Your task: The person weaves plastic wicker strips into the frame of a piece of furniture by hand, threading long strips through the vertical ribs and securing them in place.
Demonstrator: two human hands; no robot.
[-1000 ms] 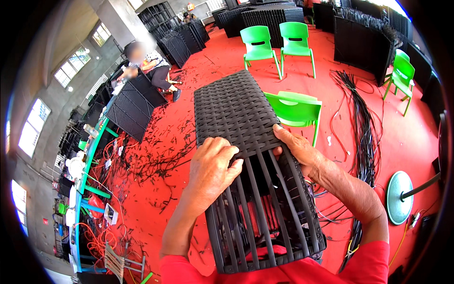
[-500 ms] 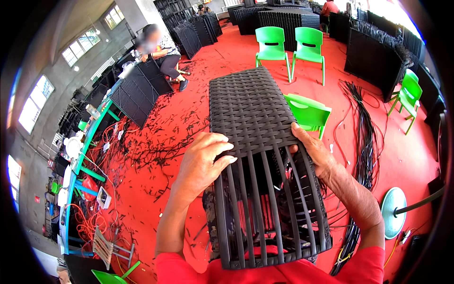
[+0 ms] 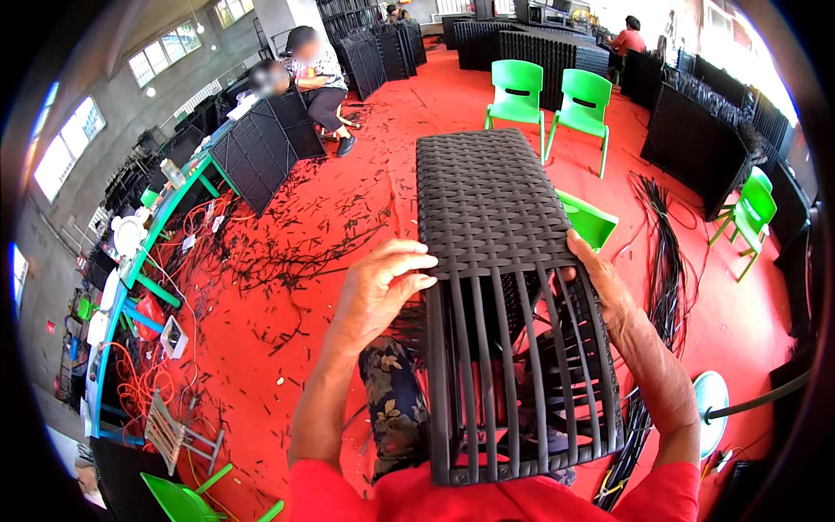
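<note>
A dark brown wicker furniture piece (image 3: 491, 196), long and boxy, stands in front of me above my lap. Its far part is covered in tight flat weave, while the near part shows bare lengthwise strips (image 3: 509, 374) with gaps between them. My left hand (image 3: 383, 291) is at the left edge where the weave ends, thumb and fingers drawn together. Whatever lies between those fingertips is too small to make out. Gripping the right edge at the same level is my right hand (image 3: 604, 283), thumb on top and a fingertip showing between the strips.
Green plastic chairs (image 3: 517, 91) stand ahead, with another green chair (image 3: 752, 213) at right. A bundle of dark strips (image 3: 661, 287) runs along the red floor (image 3: 348, 191) beside a round-based stand (image 3: 711, 413). Scraps litter the left, near a long table (image 3: 165, 222). Other people sit farther back.
The wicker piece and both hands appear farther right and slightly tilted as the view shifts. My left fingers stay at the weave's edge, and my right hand keeps its grip.
</note>
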